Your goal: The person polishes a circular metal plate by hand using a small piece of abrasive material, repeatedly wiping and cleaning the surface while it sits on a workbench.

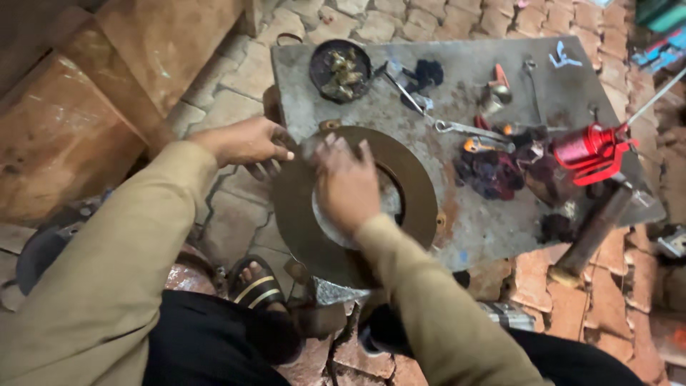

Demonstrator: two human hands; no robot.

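While left hand [246, 143] grips the brown metal disc's [414, 207] rim at frame centre, right hand [348, 187] lies flat, fingers spread, on it; prob. heavy, stiff — hold by edges.

This is a rough open-air repair workshop. A dirty metal plate [486, 221] lies on a brick floor [236, 214] as workbench, with wrenches [464, 129], oily rags [489, 174], a red oil can [589, 150] and a bowl of small parts [341, 69].
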